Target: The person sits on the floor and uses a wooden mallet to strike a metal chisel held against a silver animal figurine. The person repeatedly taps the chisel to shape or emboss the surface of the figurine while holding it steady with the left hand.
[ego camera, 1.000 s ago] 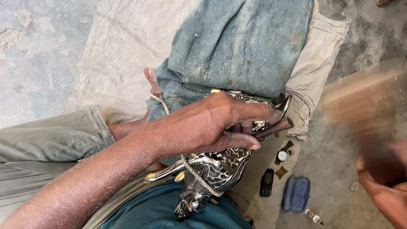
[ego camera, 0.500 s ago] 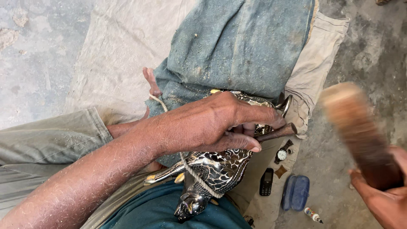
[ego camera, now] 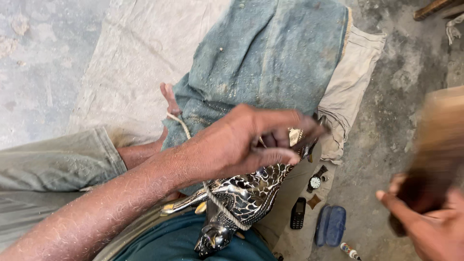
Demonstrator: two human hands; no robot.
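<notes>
Head view: left hand [ego camera: 241, 142] fingers [ego camera: 270, 157] pinch chisel [ego camera: 309, 140].

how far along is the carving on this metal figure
Done: the metal figure already carries scale-like pattern across its shiny body and is tied with cord on the lap. In hand: the left hand presses a chisel to its upper end, while the right hand holds a blurred wooden mallet raised off it. Left: the part under the left hand is hidden, so the remainder cannot be judged.
</notes>
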